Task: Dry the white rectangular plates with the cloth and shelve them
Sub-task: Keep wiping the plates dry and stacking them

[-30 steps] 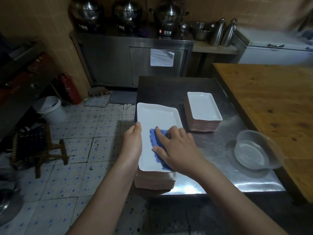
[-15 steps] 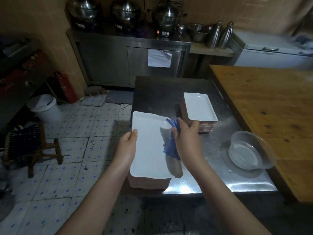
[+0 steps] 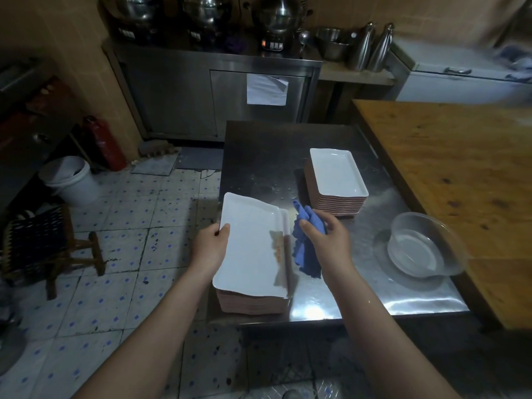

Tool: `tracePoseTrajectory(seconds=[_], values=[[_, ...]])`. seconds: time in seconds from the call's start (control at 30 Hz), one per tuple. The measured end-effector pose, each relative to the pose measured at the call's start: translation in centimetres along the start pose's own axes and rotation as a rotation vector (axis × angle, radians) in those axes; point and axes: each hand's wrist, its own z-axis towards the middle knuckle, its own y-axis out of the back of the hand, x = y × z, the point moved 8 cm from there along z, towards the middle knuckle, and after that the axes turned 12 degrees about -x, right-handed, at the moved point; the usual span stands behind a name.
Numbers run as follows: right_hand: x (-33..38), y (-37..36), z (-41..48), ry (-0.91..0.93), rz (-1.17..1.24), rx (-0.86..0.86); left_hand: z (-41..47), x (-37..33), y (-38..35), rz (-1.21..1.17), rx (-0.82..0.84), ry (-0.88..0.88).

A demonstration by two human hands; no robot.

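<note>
Left hand (image 3: 209,245) tilts glossy rectangular plate (image 3: 250,243) — right hand (image 3: 326,240) bunches blue cloth (image 3: 307,251)

White rectangular plates (image 3: 252,243) show reddish-brown undersides; the cloth (image 3: 306,249) is blue; pale floor tiles (image 3: 126,254) carry blue dots.

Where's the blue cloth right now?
In the head view, the blue cloth hangs from the right hand, just right of the lifted plate.

Clear bowl (image 3: 423,249) on steel table (image 3: 270,156); bucket (image 3: 70,180) on floor.
</note>
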Motion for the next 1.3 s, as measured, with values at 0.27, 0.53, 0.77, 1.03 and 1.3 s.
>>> tracePoseTrajectory(seconds=[0.27, 0.53, 0.77, 1.03, 1.3], values=[[-1.8, -0.4, 0.2, -0.363, 0.237, -0.003, 1.1, 1.8, -2.6, 0.215, 0.046, -0.094], [-1.4, 0.9, 1.6, -0.31, 0.351, 0.02, 2.0, 1.8, -2.9, 0.379, -0.027, -0.069], [-0.8, 2.0, 3.4, -0.487, 0.505, 0.112, 2.4, -4.9, -4.8, 0.277, -0.152, -0.245], [-1.0, 5.8, 12.1, -0.502, 0.504, 0.121, 5.1, -12.3, -15.7, 0.173, 0.064, -0.236], [-1.2, 8.7, 22.3, -0.536, 0.425, 0.198, 10.0, -14.6, -25.1, 0.117, 0.013, 0.014]])
